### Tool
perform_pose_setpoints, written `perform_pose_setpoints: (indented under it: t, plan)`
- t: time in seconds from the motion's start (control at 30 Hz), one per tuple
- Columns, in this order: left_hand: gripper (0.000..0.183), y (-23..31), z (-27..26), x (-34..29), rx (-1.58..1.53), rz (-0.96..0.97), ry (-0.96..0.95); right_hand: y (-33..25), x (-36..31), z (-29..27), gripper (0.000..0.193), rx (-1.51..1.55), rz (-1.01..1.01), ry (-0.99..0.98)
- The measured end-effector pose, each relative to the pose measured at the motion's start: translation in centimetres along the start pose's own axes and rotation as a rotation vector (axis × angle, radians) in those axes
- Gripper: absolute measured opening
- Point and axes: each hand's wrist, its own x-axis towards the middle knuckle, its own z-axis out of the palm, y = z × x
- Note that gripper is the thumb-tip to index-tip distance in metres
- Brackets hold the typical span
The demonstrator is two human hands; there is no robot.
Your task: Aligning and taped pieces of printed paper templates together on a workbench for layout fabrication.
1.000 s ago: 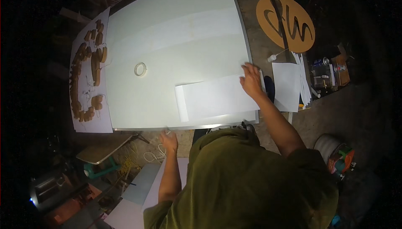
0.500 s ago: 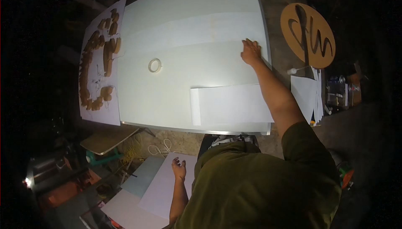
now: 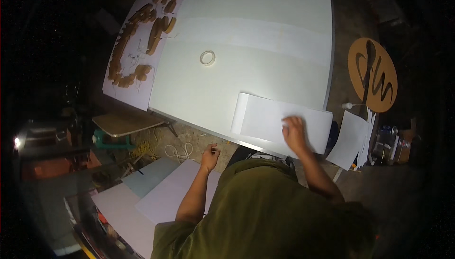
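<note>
A long white sheet of paper (image 3: 263, 117) lies along the near right edge of the white table (image 3: 189, 86), with a strip at its left end that looks folded or curled. Over the right half of this sheet is my right hand (image 3: 295, 132), its fingers bent but apart and holding nothing; whether it touches the paper I cannot tell. My left hand (image 3: 210, 157) hangs off the table's near edge, loosely curled, with nothing visible in it. A roll of pale tape (image 3: 207, 58) rests on the table, left of the middle.
At the table's left, a white board (image 3: 135, 91) carries several brown curved pieces. An oval tan sign (image 3: 374, 75) with dark lettering lies beyond the right edge, near more paper sheets (image 3: 350, 136). Flat panels (image 3: 175, 188) and a white cord (image 3: 179, 152) are low on the left.
My right hand has come back from the table's far right edge to over the white sheet. My left hand has risen toward the near edge. The view has turned.
</note>
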Motion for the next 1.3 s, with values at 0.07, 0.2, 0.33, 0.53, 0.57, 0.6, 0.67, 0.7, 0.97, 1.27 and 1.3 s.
perform_pose_setpoints:
  t: [0.07, 0.2, 0.33, 0.53, 0.57, 0.6, 0.67, 0.7, 0.97, 1.27, 1.3]
  plan:
    - [0.032, 1.8, 1.0, 0.0, 0.049, 0.156, 0.045, -2.0, -2.7, 0.1, 0.021, 0.08, -0.019, -0.059]
    - [0.027, 7.7, 1.9, -1.2, -0.013, 0.26, 0.082, -2.9, -4.4, -0.7, 0.02, 0.121, -0.007, -0.141]
    - [0.021, 17.3, 1.0, -3.7, -0.101, 0.543, -0.001, -1.9, -2.9, -3.6, 0.021, 0.016, 0.009, -0.012]
    - [0.017, 29.8, -4.9, -10.2, -0.097, 1.395, -0.107, -3.0, -0.8, -8.0, 0.02, -0.126, 0.08, 0.215]
    - [0.016, 31.1, -6.2, -11.2, -0.131, 1.542, -0.175, -3.3, -0.9, -7.9, 0.02, -0.145, 0.089, 0.219]
    - [0.014, 32.1, -7.7, -12.4, -0.168, 1.686, -0.242, -3.8, -1.1, -7.5, 0.02, -0.151, 0.081, 0.228]
    - [0.01, 33.1, -10.2, -16.3, -0.346, 1.674, -0.284, -5.1, -1.5, -6.0, 0.02, -0.148, 0.055, 0.216]
    - [0.01, 33.3, -11.5, -17.0, -0.325, 1.81, -0.282, -5.9, -1.8, -4.9, 0.02, -0.155, 0.039, 0.193]
    - [0.013, 27.4, -20.6, -19.2, -0.443, 1.724, -0.226, -19.5, -5.6, 6.4, 0.019, -0.027, -0.112, -0.225]
    - [0.023, 17.5, -22.3, -7.2, -0.406, 1.343, -0.122, -21.3, -6.6, 7.0, 0.02, -0.115, 0.086, -0.142]
    - [0.02, 15.2, -21.0, -5.5, -0.376, 1.155, -0.116, -21.7, -6.5, 7.3, 0.02, -0.117, 0.086, -0.141]
